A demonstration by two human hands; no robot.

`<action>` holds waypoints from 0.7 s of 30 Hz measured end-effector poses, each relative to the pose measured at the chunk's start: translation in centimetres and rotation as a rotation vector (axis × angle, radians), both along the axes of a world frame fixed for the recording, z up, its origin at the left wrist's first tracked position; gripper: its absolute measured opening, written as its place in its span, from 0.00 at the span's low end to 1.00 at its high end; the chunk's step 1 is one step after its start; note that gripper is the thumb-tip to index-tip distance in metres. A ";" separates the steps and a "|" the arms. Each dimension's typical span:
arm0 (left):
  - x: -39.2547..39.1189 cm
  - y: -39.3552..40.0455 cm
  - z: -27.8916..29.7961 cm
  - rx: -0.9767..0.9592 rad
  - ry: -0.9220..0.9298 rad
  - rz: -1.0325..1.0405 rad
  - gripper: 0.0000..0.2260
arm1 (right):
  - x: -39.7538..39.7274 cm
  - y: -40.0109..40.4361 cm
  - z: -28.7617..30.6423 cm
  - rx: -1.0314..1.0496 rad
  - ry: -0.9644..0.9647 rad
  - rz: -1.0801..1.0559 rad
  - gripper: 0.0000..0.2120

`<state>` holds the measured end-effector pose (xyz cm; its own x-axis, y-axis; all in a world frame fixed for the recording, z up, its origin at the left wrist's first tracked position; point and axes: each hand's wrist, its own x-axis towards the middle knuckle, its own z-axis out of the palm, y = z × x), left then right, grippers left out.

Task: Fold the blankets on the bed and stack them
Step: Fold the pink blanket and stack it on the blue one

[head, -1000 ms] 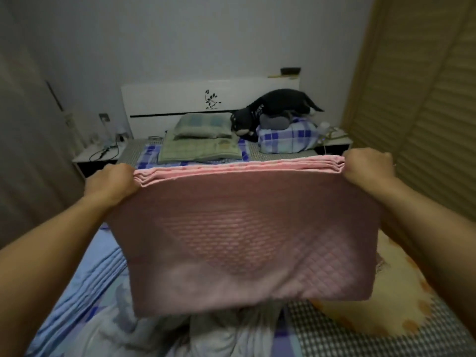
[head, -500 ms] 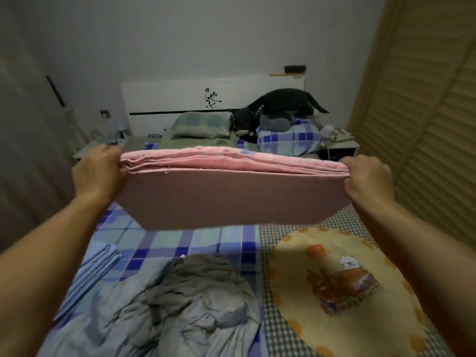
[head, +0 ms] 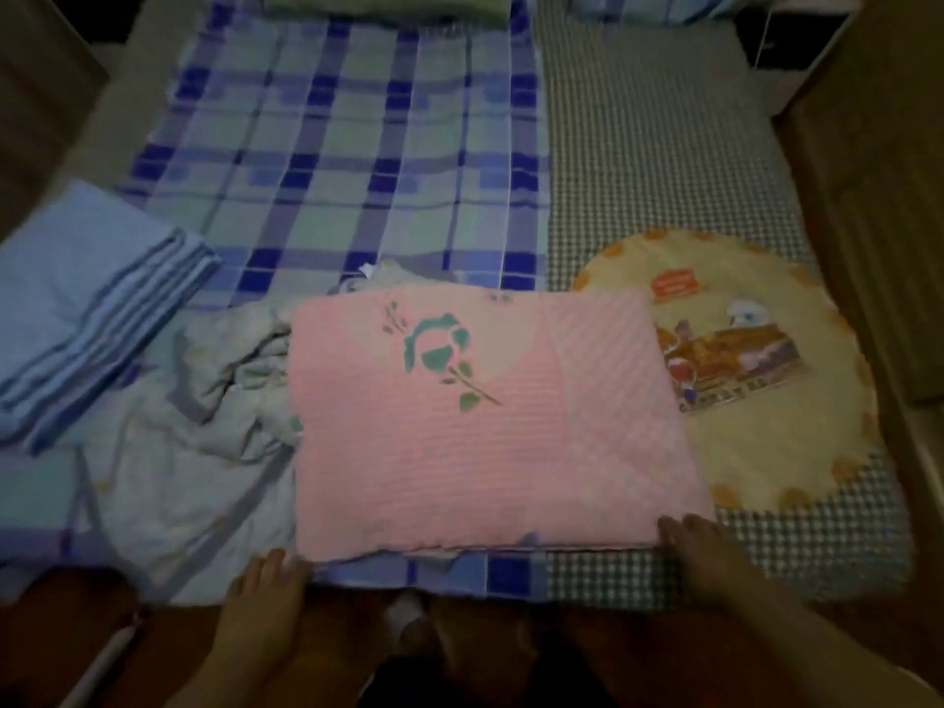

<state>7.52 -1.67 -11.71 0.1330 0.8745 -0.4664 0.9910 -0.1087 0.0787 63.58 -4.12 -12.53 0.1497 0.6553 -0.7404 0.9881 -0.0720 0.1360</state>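
Across the bed (head: 664,161), the folded pink blanket (head: 485,426) is laid flat; left hand (head: 265,595) and right hand (head: 700,549) are released at its near corners, seemingly to square it

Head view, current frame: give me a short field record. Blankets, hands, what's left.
pink blanket: folded, flat on the bed near its front edge, partly over the crumpled sheet and the round cushion
blue blanket: folded, at the bed's left side, apart from the pink one
crumpled sheet: unfolded, pale, between the two
round cushion: right of the pink blanket
left hand: open, at the pink blanket's near left corner
right hand: open, fingers at the near right corner
left to do: fold sheet, stack
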 end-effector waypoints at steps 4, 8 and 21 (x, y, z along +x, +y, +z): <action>0.0 1.4 -3.4 -0.156 -0.176 0.449 0.19 | -8.1 5.0 -0.9 0.161 0.254 -0.114 0.32; 0.5 6.5 -5.0 -0.177 -0.504 0.878 0.25 | -16.3 10.8 -2.5 0.530 0.466 -0.037 0.30; -0.8 6.1 -7.2 -0.270 -0.870 1.202 0.29 | -22.7 8.1 -11.9 0.942 0.390 -0.198 0.26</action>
